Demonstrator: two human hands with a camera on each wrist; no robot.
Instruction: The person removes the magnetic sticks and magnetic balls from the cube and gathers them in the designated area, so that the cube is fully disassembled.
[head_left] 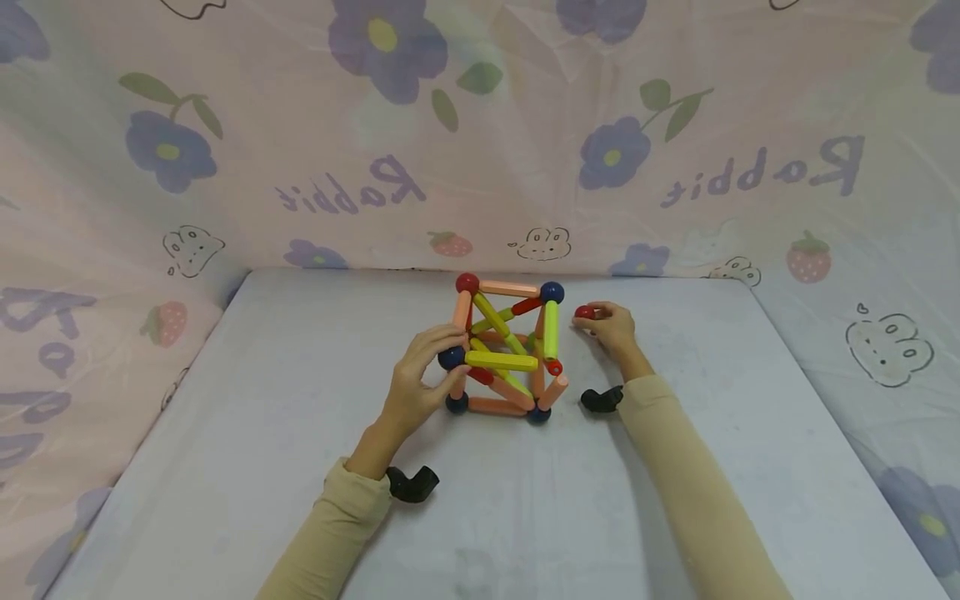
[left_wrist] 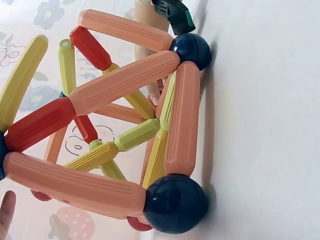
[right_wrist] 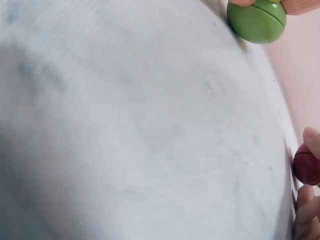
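Note:
A cube-like frame of magnetic sticks and balls (head_left: 498,407) stands on the table, with orange, yellow, lime and red sticks. At its upper front-left corner my left hand (head_left: 412,379) grips a dark blue ball (head_left: 452,358), from which a yellow stick (head_left: 501,361) points right. One left fingertip (left_wrist: 6,212) shows at the left wrist view's edge. Right of the frame, my right hand (head_left: 613,329) pinches a red ball (head_left: 584,312) close to the tabletop. An orange stick (head_left: 553,392) leans up from the lower front-right ball. A green ball (right_wrist: 256,22) sits low in the frame.
Two black curved wrist devices show, one by the left cuff (head_left: 412,485) and one by the right cuff (head_left: 602,400). A white table (head_left: 525,517) lies under everything. Behind it hangs a patterned curtain (head_left: 495,158) with flowers and rabbits, reaching down both sides.

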